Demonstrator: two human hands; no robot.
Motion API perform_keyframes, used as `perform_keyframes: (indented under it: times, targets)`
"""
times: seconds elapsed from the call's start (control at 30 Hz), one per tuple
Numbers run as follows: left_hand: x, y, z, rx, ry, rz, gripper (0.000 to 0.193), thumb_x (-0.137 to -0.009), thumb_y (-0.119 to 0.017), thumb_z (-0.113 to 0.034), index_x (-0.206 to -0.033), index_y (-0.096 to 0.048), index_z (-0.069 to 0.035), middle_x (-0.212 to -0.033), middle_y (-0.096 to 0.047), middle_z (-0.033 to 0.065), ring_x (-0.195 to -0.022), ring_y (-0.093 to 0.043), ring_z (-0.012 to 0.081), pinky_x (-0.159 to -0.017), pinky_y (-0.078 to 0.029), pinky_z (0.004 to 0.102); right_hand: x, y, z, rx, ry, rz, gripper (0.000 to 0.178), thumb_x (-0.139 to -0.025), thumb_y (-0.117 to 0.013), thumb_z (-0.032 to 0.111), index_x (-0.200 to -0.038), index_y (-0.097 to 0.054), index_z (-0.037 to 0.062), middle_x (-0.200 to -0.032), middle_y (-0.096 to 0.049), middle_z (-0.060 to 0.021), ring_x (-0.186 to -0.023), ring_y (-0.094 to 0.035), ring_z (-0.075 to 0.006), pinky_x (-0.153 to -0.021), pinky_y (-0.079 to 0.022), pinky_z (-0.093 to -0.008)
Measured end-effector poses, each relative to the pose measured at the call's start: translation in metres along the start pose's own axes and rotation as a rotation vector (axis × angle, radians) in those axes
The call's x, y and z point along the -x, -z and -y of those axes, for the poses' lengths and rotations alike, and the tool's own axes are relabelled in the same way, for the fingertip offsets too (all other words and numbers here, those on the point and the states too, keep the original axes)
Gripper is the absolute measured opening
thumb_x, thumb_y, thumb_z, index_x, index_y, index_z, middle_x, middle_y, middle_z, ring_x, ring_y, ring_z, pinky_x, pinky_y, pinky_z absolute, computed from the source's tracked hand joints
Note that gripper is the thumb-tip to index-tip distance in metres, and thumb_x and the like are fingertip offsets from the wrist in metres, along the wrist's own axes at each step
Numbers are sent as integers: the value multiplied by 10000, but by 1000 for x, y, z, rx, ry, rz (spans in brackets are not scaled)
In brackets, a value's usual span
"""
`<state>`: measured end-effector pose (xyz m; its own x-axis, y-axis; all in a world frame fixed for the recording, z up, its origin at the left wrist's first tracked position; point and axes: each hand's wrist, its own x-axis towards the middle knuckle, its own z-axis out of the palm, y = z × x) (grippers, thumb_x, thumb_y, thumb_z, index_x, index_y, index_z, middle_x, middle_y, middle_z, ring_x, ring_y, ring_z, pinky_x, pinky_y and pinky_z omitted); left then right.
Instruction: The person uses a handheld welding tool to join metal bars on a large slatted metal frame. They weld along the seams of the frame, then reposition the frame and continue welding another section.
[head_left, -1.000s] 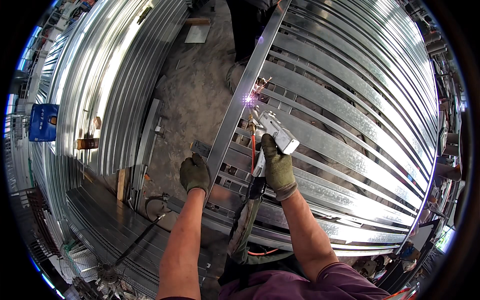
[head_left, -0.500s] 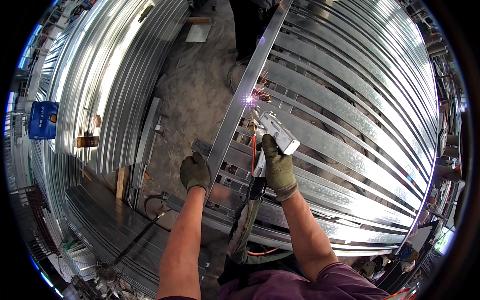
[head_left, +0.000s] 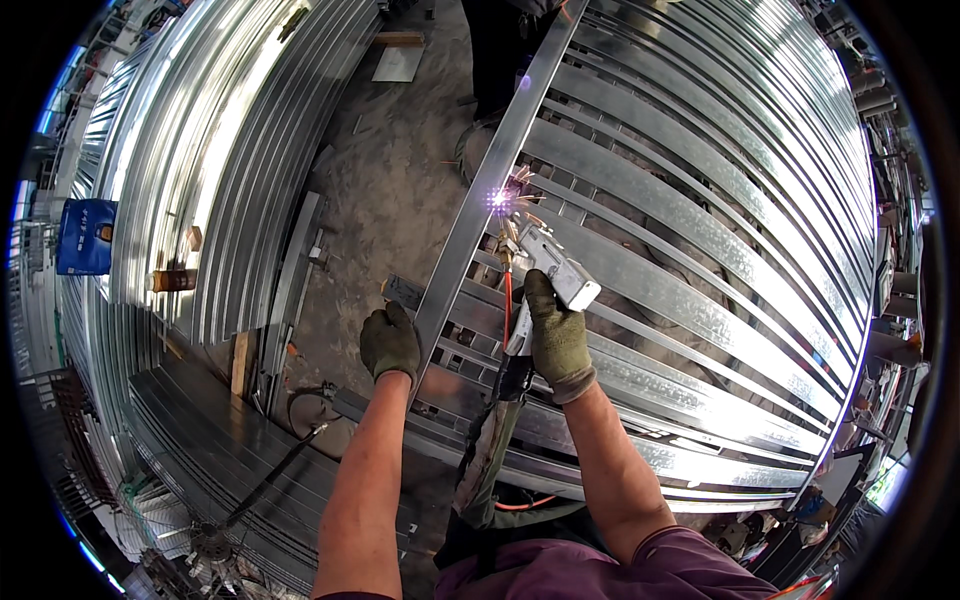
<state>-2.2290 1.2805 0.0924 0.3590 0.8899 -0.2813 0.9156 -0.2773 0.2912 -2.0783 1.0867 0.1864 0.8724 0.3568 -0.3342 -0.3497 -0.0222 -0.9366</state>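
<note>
Sparks and a violet glare (head_left: 497,200) mark where the tip of the welding torch (head_left: 548,268) meets the long diagonal steel rail (head_left: 470,215), the landmark for all else. The right hand (head_left: 556,338), gloved, is closed around the torch handle just right of the rail, probably angled so the nozzle reaches the joint with a cross slat (head_left: 690,215). The left hand (head_left: 390,342), gloved too, lies curled against the rail's left edge lower down, seemingly to steady it; whether it clasps the rail cannot be told. Left of the rail runs a strip of bare concrete floor (head_left: 385,190), bounded further left by stacked metal sheets (head_left: 215,150).
</note>
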Motion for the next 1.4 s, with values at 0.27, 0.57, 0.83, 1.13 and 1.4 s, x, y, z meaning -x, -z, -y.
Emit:
perform_keyframes:
  times: [0.27, 0.57, 0.83, 1.13, 1.4]
  targets:
    - [-2, -4, 4, 14, 10, 13, 563, -1075, -386, -467, -1002, -694, -1, -1050, -683, 252, -1025, -647, 450, -923, -498, 549, 2, -1, 1, 21, 24, 0, 363, -1048, -672, 303, -1266, -620, 17, -1038, -669, -42, -908, -613, -135, -809, -528, -321]
    - [-2, -3, 4, 9, 14, 9, 593, -1078, -368, -499, -1045, -709, -15, -1100, -688, 254, -1047, -644, 462, -920, -482, 563, 4, -2, 3, 17, 3, 9, 346, -1052, -666, 288, -1259, -624, 14, -1049, -669, -48, -935, -611, -144, -832, -527, -328]
    - [1, 2, -3, -1, 16, 20, 572, -1075, -372, -465, -1025, -692, 6, -1072, -682, 255, -1041, -647, 447, -929, -491, 556, 6, 2, -1, 27, -42, 25, 342, -1053, -664, 293, -1247, -629, 15, -1050, -668, -46, -926, -609, -142, -817, -525, -328]
    - [-1, 0, 0, 17, 40, 43, 554, -1071, -396, -470, -1007, -690, -5, -1064, -678, 248, -1024, -650, 451, -916, -499, 557, 8, 1, 1, 9, -73, 28, 342, -1049, -670, 297, -1254, -630, 25, -1028, -663, -36, -913, -603, -129, -798, -524, -317]
    - [-1, 1, 0, 8, 30, 32, 555, -1071, -395, -467, -1001, -692, -4, -1064, -681, 249, -1027, -651, 450, -927, -500, 552, 10, 1, 0, 22, -61, 20, 338, -1050, -671, 282, -1265, -627, 25, -1041, -663, -38, -922, -604, -130, -811, -525, -320]
